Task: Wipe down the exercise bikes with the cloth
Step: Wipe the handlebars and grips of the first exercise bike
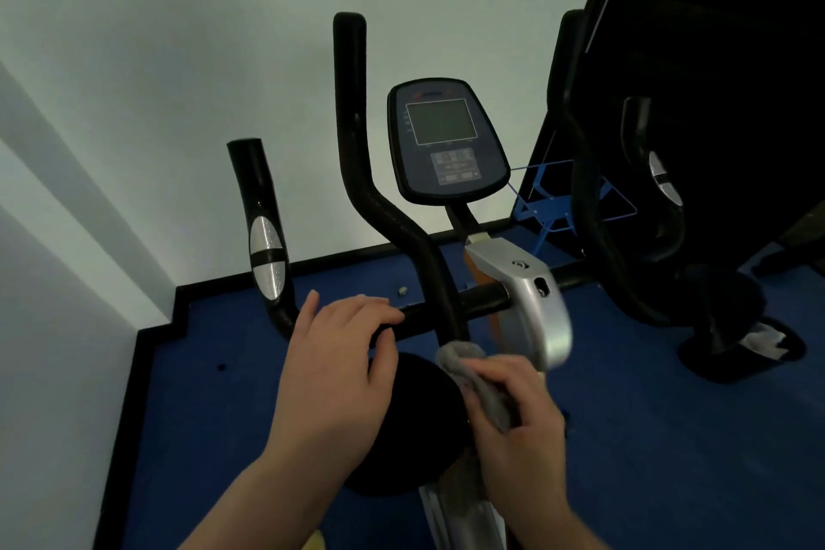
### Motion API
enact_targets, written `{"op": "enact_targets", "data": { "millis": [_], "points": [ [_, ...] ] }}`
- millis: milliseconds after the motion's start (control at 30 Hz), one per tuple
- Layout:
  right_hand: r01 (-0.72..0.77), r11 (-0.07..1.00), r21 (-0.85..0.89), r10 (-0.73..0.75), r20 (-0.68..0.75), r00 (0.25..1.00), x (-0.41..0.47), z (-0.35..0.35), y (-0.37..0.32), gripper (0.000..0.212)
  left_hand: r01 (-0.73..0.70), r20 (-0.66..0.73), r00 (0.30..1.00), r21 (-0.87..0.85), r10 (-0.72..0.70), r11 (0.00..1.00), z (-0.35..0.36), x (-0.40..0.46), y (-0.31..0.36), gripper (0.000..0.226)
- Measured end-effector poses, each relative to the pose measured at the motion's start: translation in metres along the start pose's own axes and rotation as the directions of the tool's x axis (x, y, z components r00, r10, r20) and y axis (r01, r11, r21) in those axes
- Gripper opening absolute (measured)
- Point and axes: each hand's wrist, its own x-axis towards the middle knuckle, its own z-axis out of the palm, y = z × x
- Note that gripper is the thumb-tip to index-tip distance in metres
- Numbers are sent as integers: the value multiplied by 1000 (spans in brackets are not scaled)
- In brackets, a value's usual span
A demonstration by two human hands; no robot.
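Note:
An exercise bike fills the middle of the head view, with a dark console, black curved handlebars and a silver stem cover. My left hand rests on the black horizontal handlebar bar, fingers curled over it. My right hand grips a bunched grey cloth and presses it against the base of the upright handlebar, just beside the silver cover. A chrome pulse sensor sits on the left grip.
Blue floor with a black skirting edge lies below. A pale wall stands behind and to the left. A large black panel and a blue metal frame stand at the right, with a white crumpled scrap near a black base.

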Motion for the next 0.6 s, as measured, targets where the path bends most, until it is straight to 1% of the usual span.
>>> {"op": "enact_targets", "data": {
  "millis": [133, 233, 333, 400, 467, 600],
  "points": [
    [100, 988, -114, -101, 2, 995, 36, 9, -6, 18, -7, -15, 1000, 12, 7, 1000, 2, 0, 0, 22],
    [75, 980, -186, -77, -6, 997, 65, 10, -10, 18, 14, -27, 1000, 21, -13, 1000, 3, 0, 0, 22],
    [41, 987, -158, -39, 20, 999, 46, 4, -4, 21, 31, -33, 999, 22, -30, 999, 3, -2, 0, 21],
    [43, 988, -145, -42, 10, 999, 29, -1, -3, 26, 35, -41, 999, 9, -35, 999, 3, -2, 0, 20],
    [93, 978, -186, -92, 12, 996, 34, 0, -4, 27, 38, -45, 998, -2, -38, 999, 3, -2, 0, 20],
    [228, 923, -310, -215, 77, 974, 96, 29, -22, 21, 1, -62, 998, -1, -1, 1000, 2, -1, 0, 22]
  ]
}}
